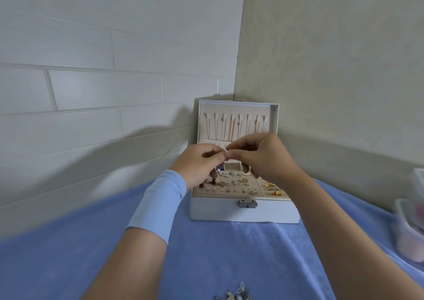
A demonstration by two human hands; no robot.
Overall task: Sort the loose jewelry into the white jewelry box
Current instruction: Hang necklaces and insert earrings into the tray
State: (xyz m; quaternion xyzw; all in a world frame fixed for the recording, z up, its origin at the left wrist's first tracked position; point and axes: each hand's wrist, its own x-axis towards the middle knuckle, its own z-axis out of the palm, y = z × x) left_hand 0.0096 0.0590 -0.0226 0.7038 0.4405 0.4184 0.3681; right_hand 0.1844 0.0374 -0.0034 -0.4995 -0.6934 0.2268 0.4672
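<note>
Loose jewelry (239,291) lies nearest on the blue cloth (206,254). Beyond it, the left hand (199,162) and right hand (263,157) meet fingertip to fingertip, both pinched; what they grasp I cannot tell. Just under them sits the open white jewelry box (229,210), earrings (231,182) in its tray, chains (231,127) hanging in its raised lid (275,121), in the wall corner

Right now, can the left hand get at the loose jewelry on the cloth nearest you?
Probably yes. The left hand is up over the open box, fingertips meeting the right hand's, but only bare cloth lies between it and the loose jewelry; it must pull back first.
</note>
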